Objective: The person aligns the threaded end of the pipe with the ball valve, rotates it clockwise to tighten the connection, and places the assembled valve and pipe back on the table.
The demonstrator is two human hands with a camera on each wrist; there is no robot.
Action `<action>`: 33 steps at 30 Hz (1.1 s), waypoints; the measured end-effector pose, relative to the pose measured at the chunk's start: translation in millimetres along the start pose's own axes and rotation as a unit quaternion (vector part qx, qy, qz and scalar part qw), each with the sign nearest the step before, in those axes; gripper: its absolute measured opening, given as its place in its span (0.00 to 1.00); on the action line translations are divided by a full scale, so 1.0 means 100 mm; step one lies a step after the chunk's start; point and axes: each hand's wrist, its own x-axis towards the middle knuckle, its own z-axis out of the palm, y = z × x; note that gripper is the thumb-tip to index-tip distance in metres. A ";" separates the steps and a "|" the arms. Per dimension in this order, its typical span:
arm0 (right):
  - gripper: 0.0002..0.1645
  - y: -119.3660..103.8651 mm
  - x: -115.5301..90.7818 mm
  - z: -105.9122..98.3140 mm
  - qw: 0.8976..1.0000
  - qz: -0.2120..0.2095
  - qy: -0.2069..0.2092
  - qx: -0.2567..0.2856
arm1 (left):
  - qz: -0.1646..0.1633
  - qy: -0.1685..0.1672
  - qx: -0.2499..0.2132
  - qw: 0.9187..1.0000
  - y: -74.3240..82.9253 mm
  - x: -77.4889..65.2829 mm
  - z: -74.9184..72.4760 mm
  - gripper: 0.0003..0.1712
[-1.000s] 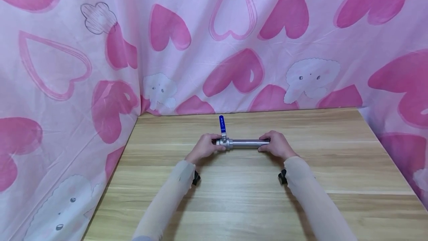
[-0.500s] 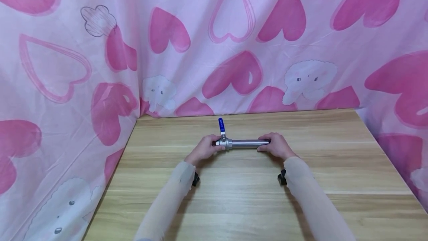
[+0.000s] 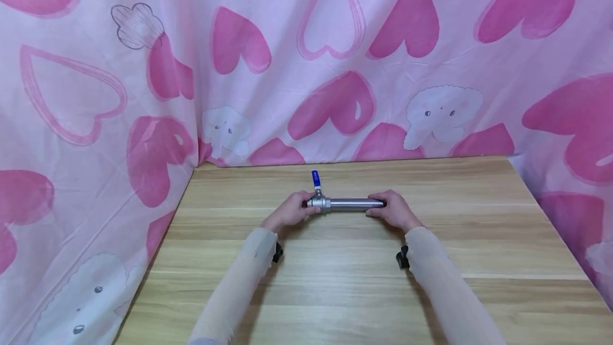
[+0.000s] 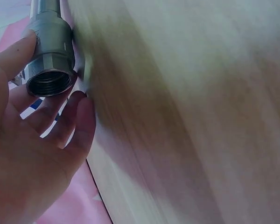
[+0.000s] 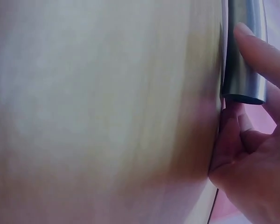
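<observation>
A ball valve (image 3: 318, 204) with a blue lever handle (image 3: 316, 179) is joined to a straight metal pipe (image 3: 351, 204). The two lie level in line, low over the table, the lever pointing to the back. My left hand (image 3: 289, 211) grips the valve body at its left end, thumb in front and fingers behind. In the left wrist view the valve's open threaded mouth (image 4: 49, 84) faces the palm. At the other end my right hand (image 3: 396, 211) pinches the pipe between thumb and fingers. The pipe's plain cut end (image 5: 245, 99) shows in the right wrist view.
A wood-grain table (image 3: 335, 292) spans the area below the hands. Pink heart-patterned cloth (image 3: 268, 95) hangs behind it and along both sides. Black wrist mounts (image 3: 403, 257) sit under the sleeves.
Both hands keep their hold on the valve and pipe. These and the arms sit very slightly further left in the head view, which itself has shifted a little.
</observation>
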 end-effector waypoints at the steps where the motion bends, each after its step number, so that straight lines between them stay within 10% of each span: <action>1: 0.28 0.01 -0.01 0.01 1.000 0.000 -0.001 0.000 | 0.000 -0.003 0.000 1.000 0.00 0.00 0.00 0.30; 12: 0.29 -0.01 -0.06 0.03 1.000 -0.013 -0.006 -0.009 | -0.001 -0.019 -0.005 1.000 0.02 0.01 -0.07 0.16; 24: 0.39 0.04 -0.08 -0.05 0.999 0.032 -0.028 0.034 | -0.010 -0.014 -0.017 1.000 -0.05 0.01 -0.10 0.24; 33: 0.38 0.11 -0.16 -0.49 0.999 0.038 -0.032 0.017 | -0.031 0.047 0.058 0.997 -0.17 -0.24 -0.56 0.34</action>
